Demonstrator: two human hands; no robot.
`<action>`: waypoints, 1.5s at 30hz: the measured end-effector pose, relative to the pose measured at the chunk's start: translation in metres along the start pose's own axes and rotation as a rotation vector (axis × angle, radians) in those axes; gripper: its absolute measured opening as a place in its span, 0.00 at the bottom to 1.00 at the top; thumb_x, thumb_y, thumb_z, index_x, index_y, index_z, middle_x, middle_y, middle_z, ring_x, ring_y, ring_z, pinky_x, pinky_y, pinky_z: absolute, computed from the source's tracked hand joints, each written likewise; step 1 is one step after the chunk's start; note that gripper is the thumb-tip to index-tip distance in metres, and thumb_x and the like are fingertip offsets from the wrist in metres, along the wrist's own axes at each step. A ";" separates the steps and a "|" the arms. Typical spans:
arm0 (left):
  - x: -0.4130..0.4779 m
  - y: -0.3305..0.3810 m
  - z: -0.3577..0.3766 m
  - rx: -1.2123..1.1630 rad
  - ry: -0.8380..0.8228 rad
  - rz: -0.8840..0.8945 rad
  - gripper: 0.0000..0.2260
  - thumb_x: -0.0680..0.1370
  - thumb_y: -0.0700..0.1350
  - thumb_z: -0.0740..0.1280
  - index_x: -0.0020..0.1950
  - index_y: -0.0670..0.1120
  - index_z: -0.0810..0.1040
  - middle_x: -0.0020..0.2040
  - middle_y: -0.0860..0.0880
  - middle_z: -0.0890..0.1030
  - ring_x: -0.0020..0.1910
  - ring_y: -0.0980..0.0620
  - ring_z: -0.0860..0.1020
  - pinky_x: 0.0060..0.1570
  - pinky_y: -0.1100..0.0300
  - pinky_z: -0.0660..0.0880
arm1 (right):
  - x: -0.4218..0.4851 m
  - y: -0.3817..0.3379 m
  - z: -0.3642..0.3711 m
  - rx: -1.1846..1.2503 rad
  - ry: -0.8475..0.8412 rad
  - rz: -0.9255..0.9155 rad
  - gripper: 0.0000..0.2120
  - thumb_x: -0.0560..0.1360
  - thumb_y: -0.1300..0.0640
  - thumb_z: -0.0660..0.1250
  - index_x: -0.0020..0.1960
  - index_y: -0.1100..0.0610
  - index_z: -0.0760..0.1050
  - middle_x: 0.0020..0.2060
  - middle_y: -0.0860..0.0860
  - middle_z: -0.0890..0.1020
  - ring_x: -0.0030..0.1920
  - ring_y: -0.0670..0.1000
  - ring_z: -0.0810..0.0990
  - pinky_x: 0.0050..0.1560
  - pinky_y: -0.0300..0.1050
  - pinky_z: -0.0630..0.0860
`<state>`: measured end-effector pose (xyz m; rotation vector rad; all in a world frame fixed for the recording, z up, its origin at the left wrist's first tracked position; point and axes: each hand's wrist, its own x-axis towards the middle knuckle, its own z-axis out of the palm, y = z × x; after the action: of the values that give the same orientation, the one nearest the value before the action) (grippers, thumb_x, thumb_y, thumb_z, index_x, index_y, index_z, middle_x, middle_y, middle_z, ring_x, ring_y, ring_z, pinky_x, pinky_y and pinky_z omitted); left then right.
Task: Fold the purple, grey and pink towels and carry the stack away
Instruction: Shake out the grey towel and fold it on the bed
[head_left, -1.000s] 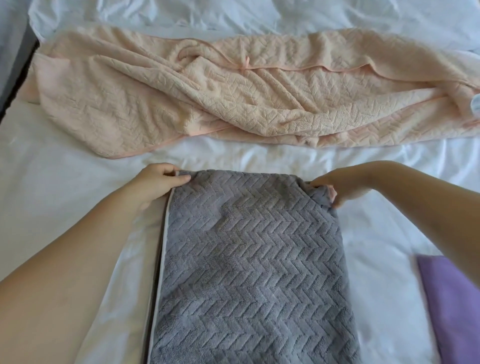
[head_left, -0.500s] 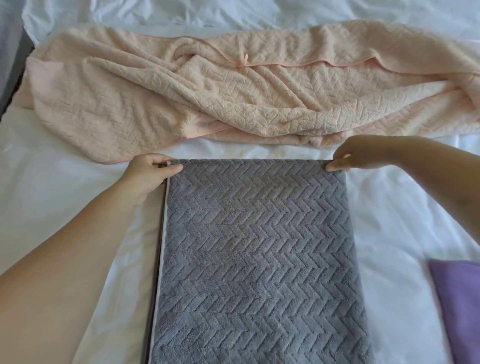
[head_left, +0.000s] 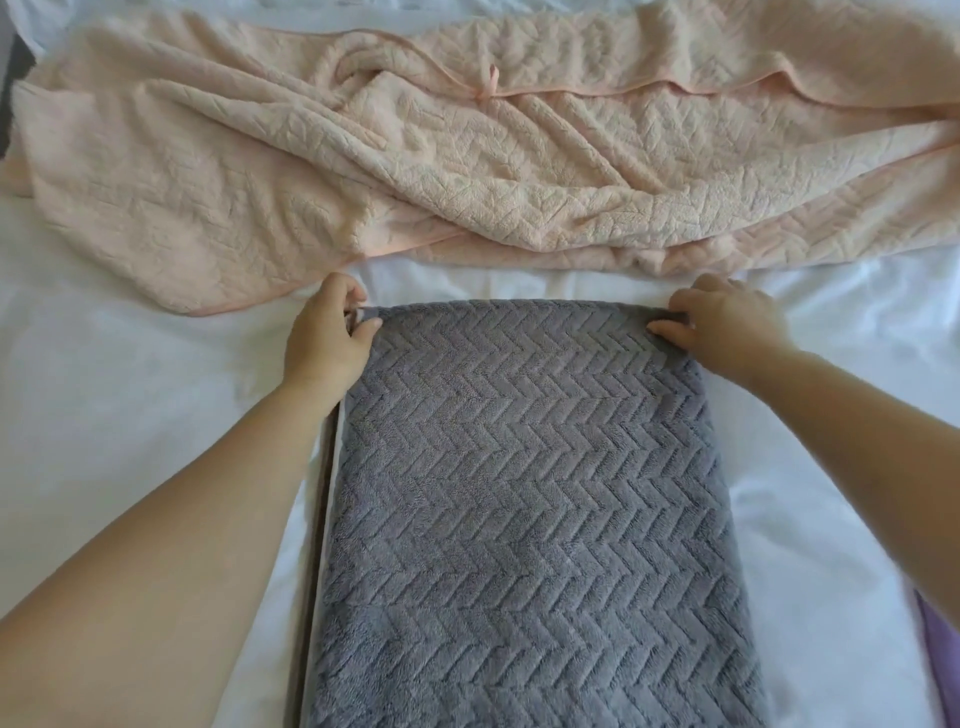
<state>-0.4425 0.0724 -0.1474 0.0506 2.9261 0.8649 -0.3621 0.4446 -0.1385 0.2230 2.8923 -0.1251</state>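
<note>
A grey towel with a zigzag weave lies folded lengthwise on the white bed, running from the middle to the bottom edge. My left hand pinches its far left corner. My right hand pinches its far right corner, fingers curled over the top edge. The pink towel lies rumpled and unfolded across the bed just beyond the grey one. A sliver of the purple towel shows at the bottom right, mostly out of frame.
The white bed sheet spreads to both sides of the grey towel. A dark gap at the bed's edge shows at the upper left.
The grey towel's far edge has been pulled flat and straight. Both hands have shifted slightly at the corners, and the view has moved closer, pushing the purple towel toward the frame's edge.
</note>
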 end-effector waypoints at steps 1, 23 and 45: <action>-0.006 0.004 0.000 0.103 0.057 -0.012 0.14 0.74 0.42 0.70 0.57 0.46 0.72 0.60 0.43 0.73 0.57 0.41 0.73 0.50 0.53 0.69 | -0.008 -0.006 0.005 0.024 0.047 0.079 0.15 0.76 0.45 0.63 0.55 0.55 0.74 0.54 0.56 0.74 0.54 0.60 0.74 0.54 0.53 0.70; -0.057 -0.002 0.017 0.593 -0.056 0.164 0.28 0.80 0.61 0.40 0.78 0.53 0.50 0.79 0.52 0.47 0.78 0.49 0.43 0.74 0.45 0.38 | -0.069 -0.062 0.034 0.115 0.128 0.338 0.32 0.78 0.37 0.35 0.77 0.51 0.39 0.77 0.47 0.41 0.76 0.48 0.36 0.74 0.50 0.34; -0.236 -0.023 0.015 0.620 -0.277 0.352 0.26 0.80 0.60 0.38 0.77 0.55 0.41 0.79 0.54 0.45 0.78 0.49 0.44 0.75 0.48 0.39 | -0.280 -0.103 0.080 0.134 -0.040 0.309 0.30 0.79 0.39 0.38 0.77 0.48 0.38 0.77 0.43 0.40 0.76 0.45 0.36 0.76 0.48 0.37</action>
<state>-0.2059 0.0475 -0.1546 0.6778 2.8253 -0.0628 -0.0919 0.2957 -0.1414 0.6780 2.7702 -0.2646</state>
